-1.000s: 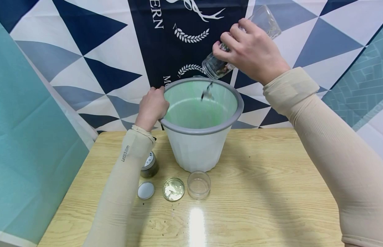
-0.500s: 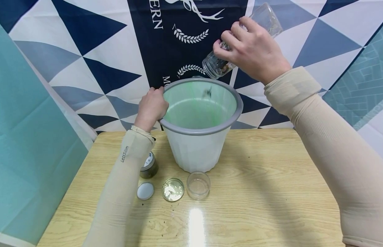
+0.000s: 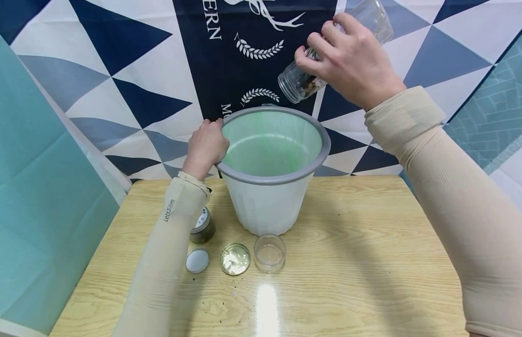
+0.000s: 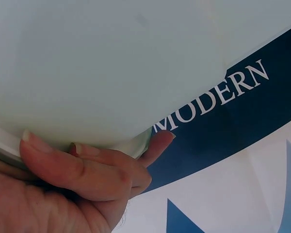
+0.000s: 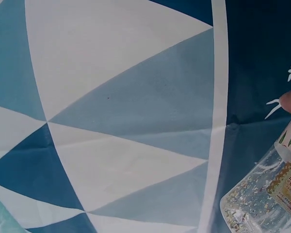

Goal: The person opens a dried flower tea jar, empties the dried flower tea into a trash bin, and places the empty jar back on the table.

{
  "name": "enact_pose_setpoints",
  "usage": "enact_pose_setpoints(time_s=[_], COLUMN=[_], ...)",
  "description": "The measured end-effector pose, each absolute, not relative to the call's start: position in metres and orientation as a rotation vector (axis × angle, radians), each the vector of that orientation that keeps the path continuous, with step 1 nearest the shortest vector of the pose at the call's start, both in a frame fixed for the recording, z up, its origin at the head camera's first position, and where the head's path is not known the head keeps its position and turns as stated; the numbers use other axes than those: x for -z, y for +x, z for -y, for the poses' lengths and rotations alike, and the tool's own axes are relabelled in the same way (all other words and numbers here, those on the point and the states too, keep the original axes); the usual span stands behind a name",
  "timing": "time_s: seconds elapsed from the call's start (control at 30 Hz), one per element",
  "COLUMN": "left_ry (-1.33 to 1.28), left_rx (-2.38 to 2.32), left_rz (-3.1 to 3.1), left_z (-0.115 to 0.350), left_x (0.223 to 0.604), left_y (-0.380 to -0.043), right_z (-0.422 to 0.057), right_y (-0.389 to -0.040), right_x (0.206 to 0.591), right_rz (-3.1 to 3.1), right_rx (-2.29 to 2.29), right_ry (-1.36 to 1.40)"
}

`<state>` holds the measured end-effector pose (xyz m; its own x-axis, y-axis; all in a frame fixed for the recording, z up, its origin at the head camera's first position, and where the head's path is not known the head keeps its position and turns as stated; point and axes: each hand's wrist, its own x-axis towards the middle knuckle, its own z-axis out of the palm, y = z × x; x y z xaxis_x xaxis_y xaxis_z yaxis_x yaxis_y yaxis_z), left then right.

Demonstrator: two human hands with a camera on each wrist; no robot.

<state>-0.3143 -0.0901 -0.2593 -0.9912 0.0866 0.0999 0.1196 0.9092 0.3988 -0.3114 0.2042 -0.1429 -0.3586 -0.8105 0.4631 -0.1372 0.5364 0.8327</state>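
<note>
Shifted slightly up and to the right since half a second ago, a clear, cylindrical glass jar [image 3: 295,85] hangs tilted, mouth downward, above the bucket's far rim; the dark bits then falling inside the bucket no longer show. The right hand [image 3: 349,61] has its grip wrapped round the jar. Pale flecks cling inside the jar's base, and a yellow label [image 5: 287,184] there carries characters too small to read. The left hand [image 3: 205,145] keeps its grip curled over the grey rim of a white, tapered, plastic-looking bucket [image 3: 267,206], pale green inside. Its cream fabric sleeve [image 3: 159,262] reads "LetsSlim".

On the wood-grain counter [image 3: 349,281] sit a dark, round container [image 3: 203,229] with a white sticker, its marks unclear, a flat white disc [image 3: 197,260], a shiny gold round lid [image 3: 235,259] and a short, clear, round cup [image 3: 270,253]. Behind, a blue-and-white geometric cloth [image 3: 143,65] bears "MODERN", legible in the left wrist view, plus white antlers and leaf sprigs.
</note>
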Motion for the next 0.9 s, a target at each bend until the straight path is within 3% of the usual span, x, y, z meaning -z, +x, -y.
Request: enact_pose_setpoints(time_s=[0.9], left_ry=[-0.156], left_rx=[0.642], left_rz=[2.992], left_z=[0.0913], left_x=[0.2603], left_y=[-0.3155], right_z=[-0.1983], right_y=[-0.3133], right_x=[0.1392], right_rz=[1.781], right_rx=[0.909], right_ry=[0.795])
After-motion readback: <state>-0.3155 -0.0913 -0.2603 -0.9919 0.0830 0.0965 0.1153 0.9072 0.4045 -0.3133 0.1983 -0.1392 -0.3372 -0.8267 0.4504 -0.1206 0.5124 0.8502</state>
